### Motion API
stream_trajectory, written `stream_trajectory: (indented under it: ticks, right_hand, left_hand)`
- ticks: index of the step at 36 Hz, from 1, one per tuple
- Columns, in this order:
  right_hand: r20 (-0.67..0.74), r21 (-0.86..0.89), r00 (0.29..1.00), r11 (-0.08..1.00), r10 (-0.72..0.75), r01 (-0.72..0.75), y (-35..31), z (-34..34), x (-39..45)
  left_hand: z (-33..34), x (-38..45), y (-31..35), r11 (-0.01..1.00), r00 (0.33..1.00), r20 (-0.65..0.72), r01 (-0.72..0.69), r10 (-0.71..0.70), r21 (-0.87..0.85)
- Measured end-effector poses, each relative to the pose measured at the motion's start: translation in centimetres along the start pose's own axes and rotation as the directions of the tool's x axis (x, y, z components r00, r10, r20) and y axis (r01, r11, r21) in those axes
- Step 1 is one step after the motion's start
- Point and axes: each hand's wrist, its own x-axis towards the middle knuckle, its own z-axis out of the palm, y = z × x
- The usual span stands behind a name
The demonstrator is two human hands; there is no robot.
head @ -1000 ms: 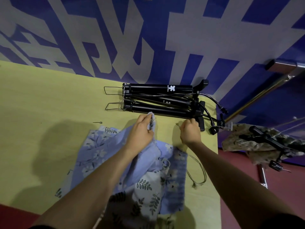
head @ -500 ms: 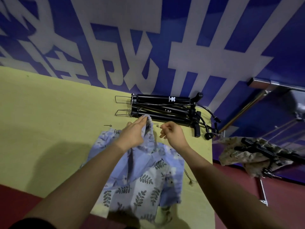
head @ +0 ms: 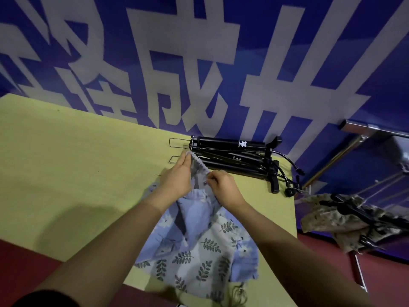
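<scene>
left hand (head: 177, 180), right hand (head: 223, 188) pinching floral cloth (head: 199, 240), black tripods (head: 234, 157) just behind, yellow table (head: 66, 169)

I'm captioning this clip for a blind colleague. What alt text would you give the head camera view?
A person's left hand and right hand pinch the gathered edge of a blue leaf-print cloth over a yellow table. Folded black tripods lie behind, along a blue wall with large white characters.
</scene>
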Motion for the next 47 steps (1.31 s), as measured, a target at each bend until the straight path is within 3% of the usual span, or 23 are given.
stream_trajectory:
  ticks: [5,9,11,17,20,26,36,43,47]
  right_hand:
    - [0.173,-0.1,0.985,0.995,0.008,0.01,-0.3,-0.7,1.3]
    - [0.194,-0.047,0.981,0.999,-0.012,0.021,-0.2,-1.0,2.3]
    - [0.157,0.007,0.988,1.0,-0.015,0.015,-0.1,-1.1,2.8]
    - [-0.143,0.086,0.989,0.996,0.038,-0.026,0.2,-2.2,6.0]
    - [-0.156,-0.027,0.982,0.993,0.109,-0.114,0.9,-3.0,8.2]
    - [-0.013,-0.448,0.985,0.879,0.174,-0.161,3.0,-4.9,12.8]
    - [0.145,-0.694,0.953,0.714,0.268,-0.095,8.0,-5.0,17.7]
    - [0.195,-0.826,0.975,0.553,0.107,0.105,8.6,-5.9,18.2]
    - [0.16,-0.825,0.987,0.551,0.012,0.127,7.2,-6.9,17.6]
  left_hand:
    - [-0.3,0.9,-0.1,0.997,0.999,-0.035,0.044,-0.042,0.065]
    - [-0.9,2.1,-0.1,0.997,0.997,-0.055,0.061,-0.058,0.048]
    - [-1.0,2.9,-0.2,0.999,0.996,-0.082,0.041,-0.04,0.013]
    - [-1.3,5.4,-0.1,0.999,0.989,-0.148,-0.025,0.018,-0.048]
    - [-1.3,6.7,-0.2,0.998,0.987,-0.151,-0.051,0.045,-0.037]
    - [-1.1,9.7,-0.4,0.994,0.98,-0.17,-0.101,0.107,0.047]
    - [0.0,13.6,-0.7,0.971,0.968,-0.155,-0.17,0.196,0.169]
    - [0.8,14.2,-1.5,0.977,0.971,-0.145,-0.175,0.191,0.12]
    - [0.5,13.6,-1.9,0.976,0.968,-0.144,-0.189,0.204,0.111]
